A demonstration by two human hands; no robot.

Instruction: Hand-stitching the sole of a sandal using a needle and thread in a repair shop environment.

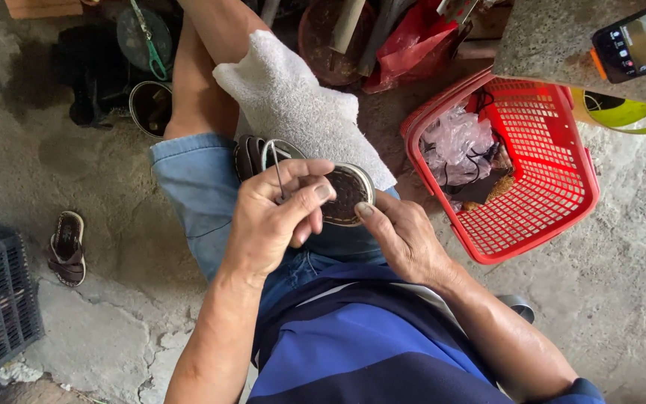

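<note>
My right hand (407,238) grips a small round part (347,193) with a dark brown face and a pale metal rim, held over my lap. My left hand (274,217) is closed beside it, pinching a thin metal wire or needle (279,176) that points up between thumb and forefinger. Behind the hands a dark sandal (257,153) lies on my thigh, partly hidden by the fingers. A white towel (293,101) is draped over my knee. I sit in denim shorts and a blue striped shirt.
A red plastic basket (555,187) with plastic bags and dark items stands on the concrete floor at right. A phone (637,41) rests on a stone ledge above it. A brown sandal (67,247) and a black crate (1,307) lie at left; tins and clutter behind.
</note>
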